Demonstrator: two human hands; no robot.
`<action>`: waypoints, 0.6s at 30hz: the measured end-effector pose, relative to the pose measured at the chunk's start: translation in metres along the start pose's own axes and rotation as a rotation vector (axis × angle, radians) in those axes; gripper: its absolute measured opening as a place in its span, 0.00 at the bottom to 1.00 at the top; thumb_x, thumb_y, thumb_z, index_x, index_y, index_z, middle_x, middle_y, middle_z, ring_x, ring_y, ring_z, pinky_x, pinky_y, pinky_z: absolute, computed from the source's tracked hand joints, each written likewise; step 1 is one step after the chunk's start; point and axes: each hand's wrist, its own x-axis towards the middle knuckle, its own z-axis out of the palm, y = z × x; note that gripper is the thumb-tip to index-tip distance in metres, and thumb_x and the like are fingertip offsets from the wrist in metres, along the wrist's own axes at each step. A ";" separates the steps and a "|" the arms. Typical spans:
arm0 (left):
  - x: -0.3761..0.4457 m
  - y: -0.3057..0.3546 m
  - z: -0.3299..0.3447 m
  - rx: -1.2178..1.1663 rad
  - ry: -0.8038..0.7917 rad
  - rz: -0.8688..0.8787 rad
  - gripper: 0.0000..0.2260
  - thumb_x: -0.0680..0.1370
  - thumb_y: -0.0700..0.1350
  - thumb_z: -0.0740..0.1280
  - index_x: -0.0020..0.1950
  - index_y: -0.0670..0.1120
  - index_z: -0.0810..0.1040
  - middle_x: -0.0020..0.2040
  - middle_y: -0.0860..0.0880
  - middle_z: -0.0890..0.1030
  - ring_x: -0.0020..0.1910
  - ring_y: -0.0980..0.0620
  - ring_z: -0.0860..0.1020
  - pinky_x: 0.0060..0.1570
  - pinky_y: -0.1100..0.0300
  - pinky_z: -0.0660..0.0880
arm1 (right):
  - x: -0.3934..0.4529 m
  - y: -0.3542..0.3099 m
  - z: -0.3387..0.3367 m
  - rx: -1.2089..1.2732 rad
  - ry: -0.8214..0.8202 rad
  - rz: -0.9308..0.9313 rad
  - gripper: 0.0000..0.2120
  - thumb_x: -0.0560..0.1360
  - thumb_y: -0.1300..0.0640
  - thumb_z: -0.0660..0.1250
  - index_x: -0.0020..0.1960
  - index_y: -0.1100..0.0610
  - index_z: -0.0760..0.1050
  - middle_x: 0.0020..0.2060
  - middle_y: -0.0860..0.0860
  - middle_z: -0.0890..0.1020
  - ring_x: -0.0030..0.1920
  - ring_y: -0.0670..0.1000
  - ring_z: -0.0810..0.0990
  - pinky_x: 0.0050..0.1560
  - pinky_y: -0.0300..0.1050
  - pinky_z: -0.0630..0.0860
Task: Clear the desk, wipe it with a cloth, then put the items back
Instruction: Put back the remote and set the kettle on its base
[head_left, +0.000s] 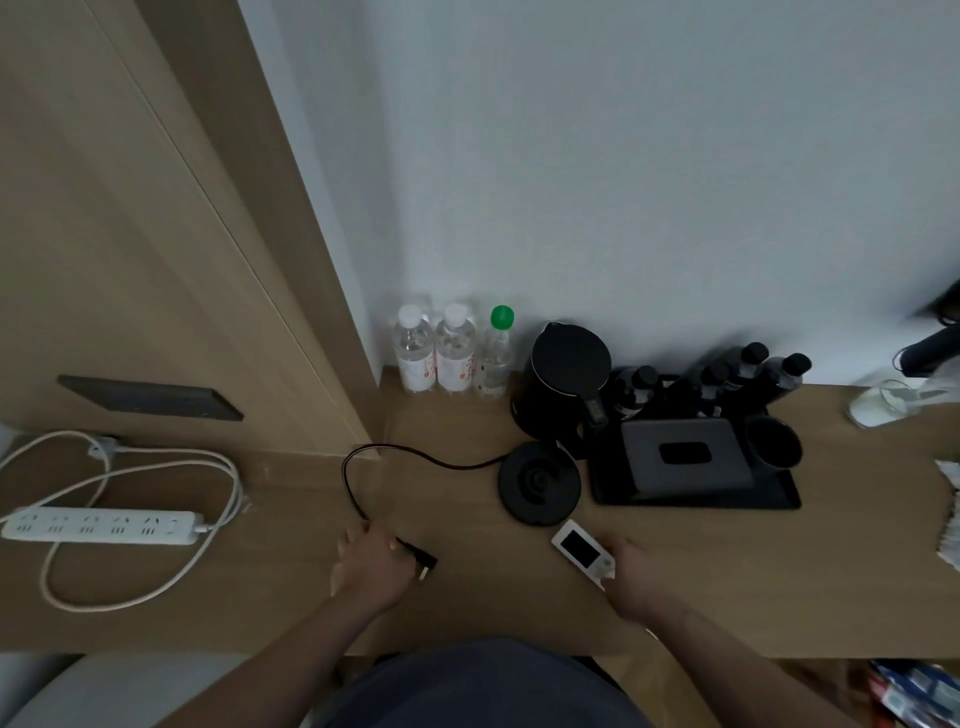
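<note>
On the wooden desk (701, 561) my left hand (370, 567) grips the black power cord (363, 470) just behind its plug (423, 564). That cord loops back to the round black kettle base (539, 482). My right hand (636, 582) holds one end of a small white device with a dark screen (583, 552), which lies on the desk. The black kettle (566, 387) stands off its base, behind it. Three water bottles (453, 351) line the wall. A black tray (696, 499) carries a grey tissue box (687, 457), a dark cup (774, 441) and several dark bottles (748, 374).
A white power strip (101, 526) with its coiled white cable (130, 597) lies at the left. A wooden cabinet side (156, 234) rises at the left with a dark panel (150, 397) on it. A glass (883, 402) and white packets (953, 519) sit at the right edge.
</note>
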 end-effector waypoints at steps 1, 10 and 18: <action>-0.001 0.006 -0.001 0.001 0.013 0.030 0.11 0.77 0.50 0.61 0.57 0.48 0.74 0.62 0.46 0.69 0.63 0.43 0.69 0.55 0.50 0.73 | 0.002 0.001 -0.002 0.003 0.014 -0.013 0.23 0.76 0.59 0.67 0.70 0.55 0.72 0.63 0.52 0.80 0.63 0.55 0.79 0.61 0.45 0.76; 0.005 0.076 0.009 0.250 -0.102 0.467 0.29 0.76 0.51 0.69 0.76 0.52 0.65 0.80 0.45 0.56 0.77 0.42 0.61 0.73 0.49 0.67 | 0.003 -0.058 -0.090 0.576 0.549 -0.145 0.23 0.77 0.51 0.74 0.69 0.52 0.72 0.59 0.44 0.76 0.50 0.42 0.81 0.51 0.40 0.77; 0.011 0.136 0.035 0.481 -0.353 0.690 0.33 0.77 0.45 0.68 0.81 0.53 0.62 0.83 0.47 0.37 0.82 0.39 0.48 0.76 0.45 0.63 | 0.039 -0.091 -0.126 0.787 0.203 -0.043 0.15 0.79 0.48 0.70 0.62 0.54 0.76 0.49 0.51 0.85 0.44 0.53 0.88 0.48 0.53 0.86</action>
